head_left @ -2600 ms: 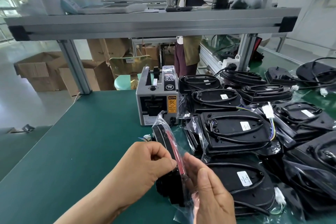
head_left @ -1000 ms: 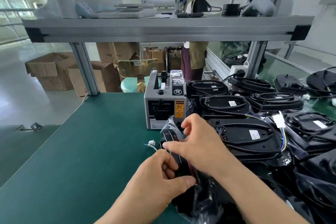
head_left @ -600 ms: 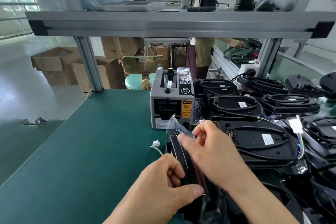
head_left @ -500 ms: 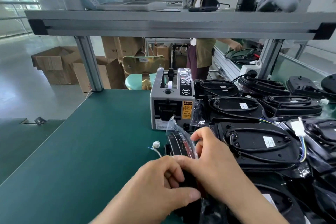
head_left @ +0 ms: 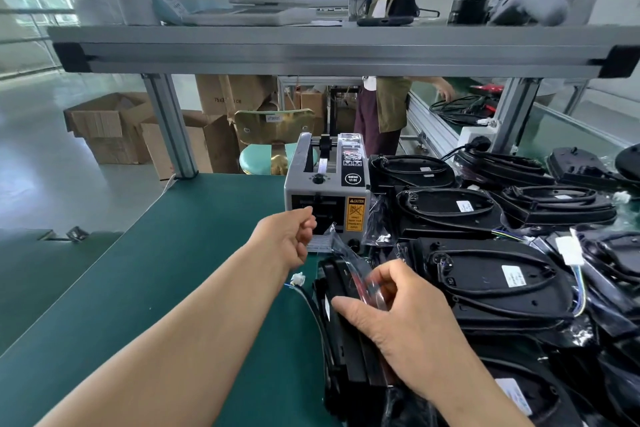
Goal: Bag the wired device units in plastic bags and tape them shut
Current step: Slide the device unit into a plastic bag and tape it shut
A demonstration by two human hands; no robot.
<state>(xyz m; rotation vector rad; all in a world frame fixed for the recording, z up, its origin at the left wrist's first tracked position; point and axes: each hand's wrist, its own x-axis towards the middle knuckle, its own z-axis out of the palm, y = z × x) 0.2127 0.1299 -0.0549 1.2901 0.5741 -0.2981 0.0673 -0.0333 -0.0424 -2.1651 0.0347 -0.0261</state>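
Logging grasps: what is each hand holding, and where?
The right hand holds the bagged unit by its folded bag top; the left hand pinches a tape strip at the dispenser.

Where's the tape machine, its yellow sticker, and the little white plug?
tape machine (head_left: 329,188): head view, grey front face under the knob.
yellow sticker (head_left: 356,214): head view, middle of the label.
white plug (head_left: 298,278): head view, its white body.
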